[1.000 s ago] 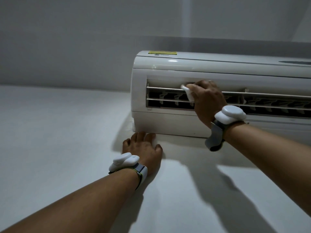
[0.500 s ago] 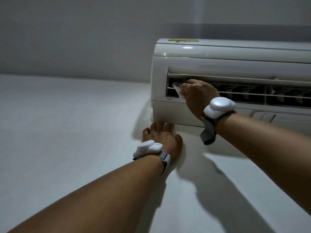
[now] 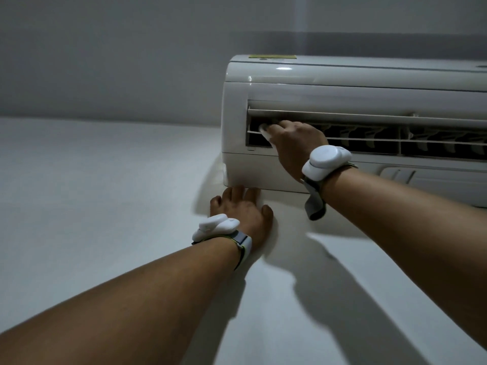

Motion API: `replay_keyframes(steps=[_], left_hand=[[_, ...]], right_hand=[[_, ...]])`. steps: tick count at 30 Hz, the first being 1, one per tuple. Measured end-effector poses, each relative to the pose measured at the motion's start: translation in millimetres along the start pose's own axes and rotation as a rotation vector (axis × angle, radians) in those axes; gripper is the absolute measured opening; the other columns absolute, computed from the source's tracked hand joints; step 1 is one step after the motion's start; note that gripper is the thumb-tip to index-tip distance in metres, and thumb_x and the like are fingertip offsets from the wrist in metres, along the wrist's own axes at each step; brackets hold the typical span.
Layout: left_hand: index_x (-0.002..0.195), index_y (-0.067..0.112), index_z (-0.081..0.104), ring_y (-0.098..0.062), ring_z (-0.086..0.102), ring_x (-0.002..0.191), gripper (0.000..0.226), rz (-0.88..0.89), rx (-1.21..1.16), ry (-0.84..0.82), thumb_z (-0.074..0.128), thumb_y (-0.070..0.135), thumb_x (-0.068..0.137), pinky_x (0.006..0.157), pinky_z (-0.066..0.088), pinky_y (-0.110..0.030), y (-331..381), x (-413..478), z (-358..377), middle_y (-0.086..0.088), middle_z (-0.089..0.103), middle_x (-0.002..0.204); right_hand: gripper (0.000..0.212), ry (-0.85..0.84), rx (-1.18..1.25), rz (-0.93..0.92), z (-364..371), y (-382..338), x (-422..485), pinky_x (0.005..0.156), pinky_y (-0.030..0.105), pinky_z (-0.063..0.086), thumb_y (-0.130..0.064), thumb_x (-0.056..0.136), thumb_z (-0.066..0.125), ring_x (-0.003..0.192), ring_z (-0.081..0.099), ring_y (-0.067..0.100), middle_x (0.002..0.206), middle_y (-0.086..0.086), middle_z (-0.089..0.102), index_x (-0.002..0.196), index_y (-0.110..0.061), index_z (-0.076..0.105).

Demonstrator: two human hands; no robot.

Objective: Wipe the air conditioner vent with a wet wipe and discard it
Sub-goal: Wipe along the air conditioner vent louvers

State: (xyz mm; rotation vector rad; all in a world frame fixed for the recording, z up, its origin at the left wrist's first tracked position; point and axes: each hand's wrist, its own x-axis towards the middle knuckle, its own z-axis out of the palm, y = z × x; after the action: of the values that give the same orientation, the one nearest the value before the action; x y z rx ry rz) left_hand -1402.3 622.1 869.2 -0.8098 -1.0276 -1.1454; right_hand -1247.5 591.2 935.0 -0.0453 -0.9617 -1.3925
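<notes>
We see a dim, grey-toned view. Hard dark shadows of both forearms (image 3: 137, 299) lie on the wall (image 3: 92, 193), and a small glare spot shines atop the air conditioner (image 3: 342, 97). Straight lines bow towards the edges; fine detail looks soft.

left hand (image 3: 243, 212) flat, right hand (image 3: 295, 144) with fingers (image 3: 284, 125) curled round wet wipe (image 3: 264, 132).
</notes>
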Motion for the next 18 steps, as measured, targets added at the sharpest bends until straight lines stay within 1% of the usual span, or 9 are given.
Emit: replay_keyframes(steps=[4,7,10,12,16,18], left_hand=[[0.134,0.036,0.042,-0.021,0.036,0.129,0.048,-0.027,-0.003,-0.007,0.037,0.047,0.087,0.102,0.024,-0.040,-3.0,1.0,-4.2,0.003,0.042,0.139],[0.134,0.037,0.041,-0.021,0.035,0.129,0.047,-0.032,0.006,-0.009,0.037,0.046,0.088,0.103,0.023,-0.040,-5.5,0.3,-5.7,0.003,0.041,0.140],[0.136,0.038,0.039,-0.020,0.033,0.132,0.049,-0.046,0.018,-0.017,0.037,0.048,0.089,0.105,0.022,-0.039,-2.7,-0.5,-6.8,0.004,0.039,0.143],[0.138,0.039,0.038,-0.020,0.032,0.134,0.050,-0.054,0.022,-0.031,0.036,0.049,0.089,0.106,0.021,-0.039,-1.5,-0.6,-7.6,0.004,0.037,0.145],[0.138,0.040,0.038,-0.021,0.032,0.134,0.049,-0.049,0.021,-0.053,0.036,0.050,0.090,0.107,0.021,-0.041,-0.1,-1.3,-8.3,0.005,0.036,0.147],[0.138,0.041,0.038,-0.021,0.032,0.135,0.049,-0.060,0.031,-0.051,0.036,0.050,0.090,0.107,0.021,-0.040,-0.6,-0.4,-9.0,0.005,0.035,0.147]], right_hand=[[0.037,0.049,0.004,0.008,-0.9,23.4,-15.1,0.079,0.040,0.050,-0.012,0.095,0.047,0.096,0.062,0.037,0.109,0.012,0.067,0.131,-0.020,0.052],[0.039,0.070,-0.027,0.013,-3.6,43.5,-26.8,0.079,0.039,0.050,-0.009,0.093,0.048,0.094,0.063,0.037,0.108,0.012,0.068,0.130,-0.020,0.054],[0.038,0.065,-0.038,0.029,-9.7,64.0,-40.6,0.080,0.043,0.052,-0.007,0.093,0.048,0.093,0.062,0.039,0.105,0.014,0.068,0.129,-0.019,0.055],[0.037,0.087,-0.032,0.024,-14.4,73.2,-48.1,0.078,0.045,0.053,-0.005,0.092,0.051,0.090,0.063,0.041,0.102,0.016,0.069,0.126,-0.017,0.057],[0.033,0.101,-0.057,0.036,-22.1,92.7,-61.6,0.074,0.042,0.051,-0.001,0.089,0.054,0.084,0.064,0.041,0.096,0.019,0.069,0.120,-0.011,0.062],[0.033,0.117,-0.064,0.037,-26.1,103.1,-66.9,0.072,0.043,0.051,0.000,0.088,0.054,0.081,0.064,0.042,0.092,0.020,0.069,0.118,-0.010,0.062]])
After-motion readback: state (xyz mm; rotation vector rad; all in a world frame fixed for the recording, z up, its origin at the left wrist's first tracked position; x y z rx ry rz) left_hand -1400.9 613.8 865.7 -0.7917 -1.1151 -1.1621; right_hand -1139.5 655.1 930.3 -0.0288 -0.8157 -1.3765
